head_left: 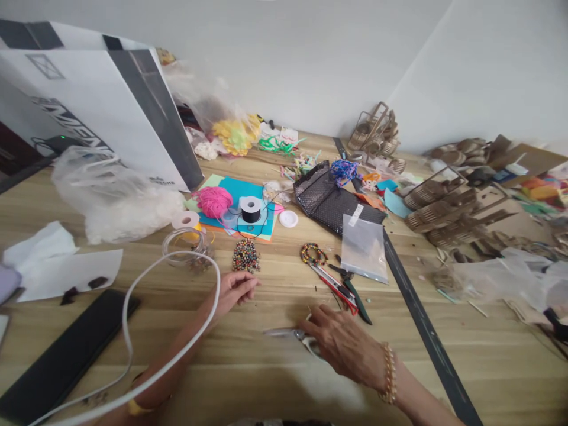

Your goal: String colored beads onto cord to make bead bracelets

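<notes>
My left hand (235,290) rests on the wooden table just in front of a small heap of multicoloured beads (246,255). Its fingers are curled with thumb and forefinger together; what they may hold is too small to make out. Lower right, my right hand (339,340) bends over the handles of a pair of scissors (298,334), its fingers on them and partly covering them. The blades lie pointing left. Beyond that hand are a red box cutter (339,290), green-handled pliers (356,299) and a ring of strung beads (313,254).
A spool of black cord (251,210) stands on coloured sheets beside pink yarn (214,202). A white cable (128,313) loops over my left forearm. A clear plastic bag (364,248) lies right, near small woven baskets (461,216). A large white bag (102,112) stands left.
</notes>
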The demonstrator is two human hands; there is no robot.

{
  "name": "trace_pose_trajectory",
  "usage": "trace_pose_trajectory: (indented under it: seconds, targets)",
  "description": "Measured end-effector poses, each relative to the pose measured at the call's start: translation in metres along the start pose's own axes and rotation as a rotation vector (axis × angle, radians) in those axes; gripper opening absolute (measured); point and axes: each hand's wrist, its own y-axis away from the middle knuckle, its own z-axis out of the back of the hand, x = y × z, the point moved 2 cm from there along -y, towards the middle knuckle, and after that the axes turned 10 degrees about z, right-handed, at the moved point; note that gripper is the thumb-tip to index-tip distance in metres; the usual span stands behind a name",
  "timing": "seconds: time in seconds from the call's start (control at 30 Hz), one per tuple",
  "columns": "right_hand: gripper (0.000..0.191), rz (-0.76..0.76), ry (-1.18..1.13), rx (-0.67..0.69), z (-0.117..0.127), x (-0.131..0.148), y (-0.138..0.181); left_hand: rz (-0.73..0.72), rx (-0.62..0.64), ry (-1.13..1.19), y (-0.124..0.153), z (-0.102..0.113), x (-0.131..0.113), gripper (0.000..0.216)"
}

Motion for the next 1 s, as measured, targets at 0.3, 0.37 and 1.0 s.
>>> trace_pose_trajectory:
  seconds: [0.3, 0.37, 1.0]
  targets:
    - [0.012, 0.056, 0.002, -0.156, 0.032, 0.013, -0.027, -0.050, 0.066, -0.157, 0.003, -0.008, -0.006, 0.035]
    - [0.032, 0.139, -0.025, -0.274, 0.043, 0.009, -0.043, -0.071, 0.066, -0.219, 0.008, -0.011, -0.010, 0.032]
    - [0.013, 0.239, -0.464, -0.358, 0.041, -0.025, -0.095, -0.166, -0.103, -0.390, 0.011, -0.008, -0.017, 0.021]
